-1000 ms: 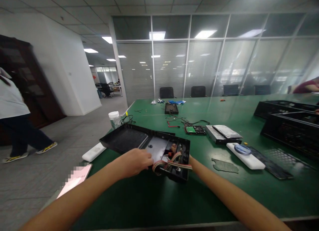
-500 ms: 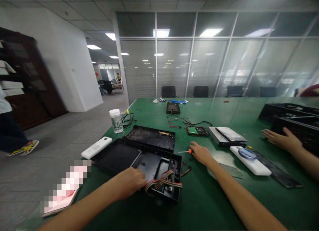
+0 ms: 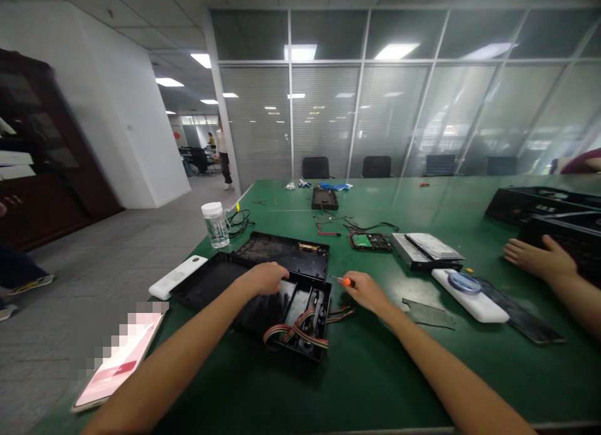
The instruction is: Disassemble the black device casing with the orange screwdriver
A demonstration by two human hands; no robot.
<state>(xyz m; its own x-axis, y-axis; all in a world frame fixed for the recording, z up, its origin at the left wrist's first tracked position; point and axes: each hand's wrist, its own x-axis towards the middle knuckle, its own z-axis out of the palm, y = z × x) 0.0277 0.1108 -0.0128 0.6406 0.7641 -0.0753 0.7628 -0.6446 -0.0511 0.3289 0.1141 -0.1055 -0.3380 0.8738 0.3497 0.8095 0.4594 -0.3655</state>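
Observation:
An open black device casing (image 3: 220, 285) lies on the green table (image 3: 357, 372), with striped ribbon cables (image 3: 300, 328) spilling over its near right corner. My left hand (image 3: 265, 277) rests on the casing's far edge, fingers curled over it. My right hand (image 3: 369, 291) is closed round a small screwdriver with an orange handle (image 3: 346, 281), just right of the casing. A second black cover (image 3: 286, 253) lies directly behind the casing.
A clear bottle (image 3: 215, 223) and a white remote-like bar (image 3: 177, 276) sit at the table's left edge, a phone (image 3: 117, 366) at the near left corner. Drives (image 3: 425, 250), a green circuit board (image 3: 369, 241) and a white bar (image 3: 467, 292) lie to the right. Another person's hand (image 3: 538, 260) rests by black trays (image 3: 558, 216).
My right hand has picked up the orange screwdriver and brought it toward the casing. My left hand moved from the casing's middle to its far edge. A person at the left walked out of view.

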